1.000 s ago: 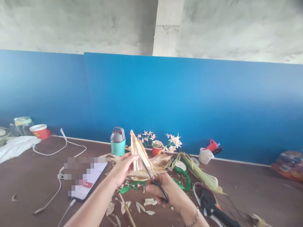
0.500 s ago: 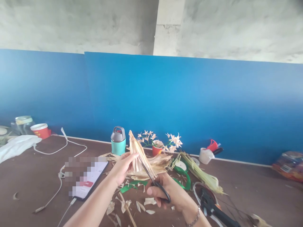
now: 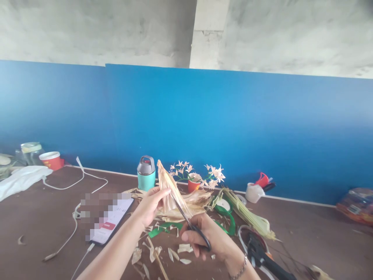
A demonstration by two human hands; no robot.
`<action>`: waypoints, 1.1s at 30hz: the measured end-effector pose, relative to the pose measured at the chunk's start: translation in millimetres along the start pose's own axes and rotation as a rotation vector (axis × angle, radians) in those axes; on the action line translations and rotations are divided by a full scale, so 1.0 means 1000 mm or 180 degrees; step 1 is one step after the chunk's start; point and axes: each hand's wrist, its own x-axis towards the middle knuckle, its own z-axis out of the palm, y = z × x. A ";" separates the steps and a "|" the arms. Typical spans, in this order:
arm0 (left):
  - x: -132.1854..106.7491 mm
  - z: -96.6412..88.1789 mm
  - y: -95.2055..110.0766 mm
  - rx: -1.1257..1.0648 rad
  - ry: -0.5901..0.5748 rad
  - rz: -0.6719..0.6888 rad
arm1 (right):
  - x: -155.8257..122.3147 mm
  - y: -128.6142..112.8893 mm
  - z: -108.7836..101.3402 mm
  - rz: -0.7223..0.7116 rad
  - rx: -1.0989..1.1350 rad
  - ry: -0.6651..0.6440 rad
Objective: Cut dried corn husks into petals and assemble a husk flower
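A dried corn husk (image 3: 167, 186), pale and pleated, stands upright in the grip of my left hand (image 3: 152, 206), thumb pressed on its front. My right hand (image 3: 201, 237) has its fingers through the handles of black-handled scissors (image 3: 186, 221). The blades point up and left and lie against the husk near my left thumb. Behind and below are more dried husks (image 3: 198, 198) in a loose pile. Small husk scraps (image 3: 185, 247) and a green ribbon (image 3: 163, 228) lie on the brown table under my hands.
Artificial white flowers (image 3: 214, 175) stand by a red cup (image 3: 194, 182), beside a turquoise flask (image 3: 146, 174). A phone (image 3: 113, 221) with a white cable is at left. Greenish husks (image 3: 250, 216) and a black-handled tool (image 3: 262, 256) lie right. A blue partition (image 3: 204, 116) rises behind.
The scissors and both hands stay almost in place at the husk. The view has shifted very slightly.
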 end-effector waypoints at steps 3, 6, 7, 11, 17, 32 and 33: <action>0.001 0.000 0.001 -0.0317 -0.0136 -0.0162 | 0.000 0.001 -0.001 0.0015 -0.0028 -0.0004; 0.000 0.001 0.002 -0.0468 -0.0216 -0.0164 | -0.001 0.000 -0.001 -0.0044 -0.0068 -0.0007; -0.001 0.001 0.002 -0.0496 -0.0227 -0.0146 | -0.001 -0.001 0.000 -0.0052 -0.0081 0.0007; -0.002 0.001 0.003 -0.0503 -0.0230 -0.0116 | -0.004 -0.007 0.002 -0.0025 -0.0178 0.0107; -0.002 0.000 0.003 -0.0272 -0.0150 -0.0028 | -0.005 -0.008 0.002 0.0020 -0.0304 0.0158; 0.001 -0.004 0.003 0.0094 -0.0163 0.0260 | -0.005 -0.001 -0.003 0.0095 -0.0332 0.0198; 0.002 -0.004 0.003 0.0041 -0.0169 0.0283 | -0.004 -0.001 -0.003 0.0069 -0.0283 0.0164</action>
